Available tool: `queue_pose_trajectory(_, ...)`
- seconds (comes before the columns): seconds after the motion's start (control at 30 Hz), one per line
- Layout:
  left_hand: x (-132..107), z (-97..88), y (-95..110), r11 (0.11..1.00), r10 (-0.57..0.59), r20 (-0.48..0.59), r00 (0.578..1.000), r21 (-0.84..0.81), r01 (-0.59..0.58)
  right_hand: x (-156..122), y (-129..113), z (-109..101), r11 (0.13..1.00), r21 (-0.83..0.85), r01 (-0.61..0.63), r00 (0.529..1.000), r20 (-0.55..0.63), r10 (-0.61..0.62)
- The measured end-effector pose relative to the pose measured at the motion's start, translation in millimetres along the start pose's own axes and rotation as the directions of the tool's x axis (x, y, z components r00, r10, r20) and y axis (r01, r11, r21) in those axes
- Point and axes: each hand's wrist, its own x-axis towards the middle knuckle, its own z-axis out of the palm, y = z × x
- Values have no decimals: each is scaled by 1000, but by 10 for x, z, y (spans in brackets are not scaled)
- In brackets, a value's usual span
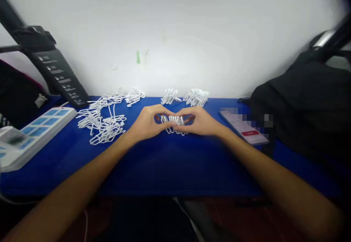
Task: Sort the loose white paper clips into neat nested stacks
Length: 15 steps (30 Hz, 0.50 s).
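A short row of white bent-wire clips (175,120) stands just above or on the blue table, between my two hands. My left hand (150,122) is closed, its thumb and fingers pinching the row from the left. From the right, my right hand (199,121) pinches the same row, the fingertips of both hands nearly meeting. Fingers hide part of the clips. Behind my hands sit two more groups of lined-up clips, one at the centre (170,96) and one further right (196,97). A loose tangled pile of clips (105,123) lies to the left of my left hand.
A small clip bundle (134,97) lies behind the pile. At left are a white power strip (41,132) and a black printed panel (60,75). A phone (242,126) and a black bag (307,103) lie at right on the blue table (175,165), against a white wall (192,33).
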Motion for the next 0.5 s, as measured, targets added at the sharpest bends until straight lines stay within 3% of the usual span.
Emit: queue_pose_trajectory(0.5,10,-74,0,999,-46,42,998,14,46,-5,34,-25,1000,-18,23,1000,-7,-23)
